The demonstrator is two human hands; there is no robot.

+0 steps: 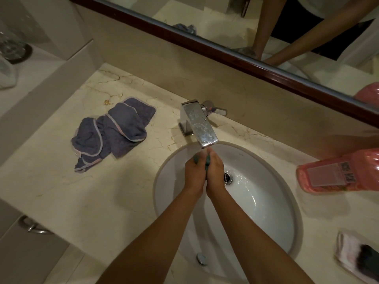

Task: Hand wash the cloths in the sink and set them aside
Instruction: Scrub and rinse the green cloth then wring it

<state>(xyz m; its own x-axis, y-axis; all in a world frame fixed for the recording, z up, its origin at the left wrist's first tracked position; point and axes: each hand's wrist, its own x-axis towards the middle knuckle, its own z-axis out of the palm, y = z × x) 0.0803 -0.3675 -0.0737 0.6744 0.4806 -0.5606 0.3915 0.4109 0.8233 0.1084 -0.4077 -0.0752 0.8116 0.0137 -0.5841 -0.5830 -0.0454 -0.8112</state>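
Note:
Over the white sink (266, 212), just under the chrome tap spout (202, 128), my left hand (194, 173) and my right hand (215, 171) are pressed together. Between them they grip a small dark green cloth (207, 163), of which only thin strips show between the fingers and palms. Two or more grey cloths with pale trim (111, 132) lie crumpled on the marble counter to the left of the tap. Water glistens around the drain (228, 178).
A pink bottle (338, 175) lies on the counter right of the sink. A pale cloth with a dark patch (356, 257) sits at the right front. A mirror with a dark red frame (225, 52) runs behind. A cabinet handle (32, 226) is at lower left.

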